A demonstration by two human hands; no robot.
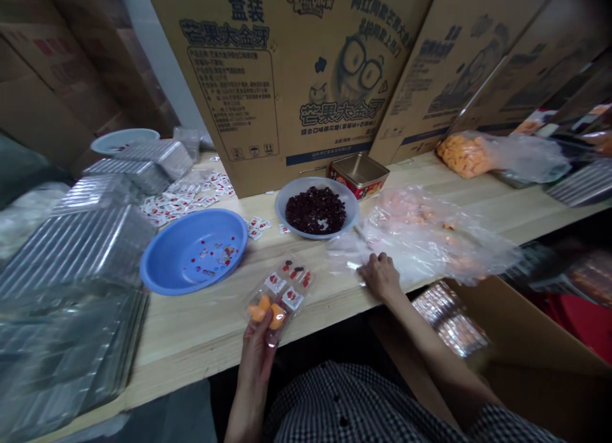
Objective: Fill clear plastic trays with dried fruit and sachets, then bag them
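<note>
My left hand (258,347) grips a clear plastic tray (308,295) by its near edge, thumb on top. In the tray's compartments lie orange pieces (261,308), small white printed packets (292,297) and, at the far end, small red and dark bits. With curled fingers, my right hand (381,276) pinches the edge of a large clear plastic bag (415,239) on the table; its fingertips are partly hidden. A few orange pieces show through the bag. Beyond the hands stands a pale bowl (282,221) of dark red pieces (315,210).
Left of the tray is a blue basin (162,264) with small red bits. Stacked clear trays (86,252) fill the left side. White packets (191,201) lie scattered behind. Large cartons (287,92) and a red tin (361,175) stand behind; an open carton (535,322) sits below right.
</note>
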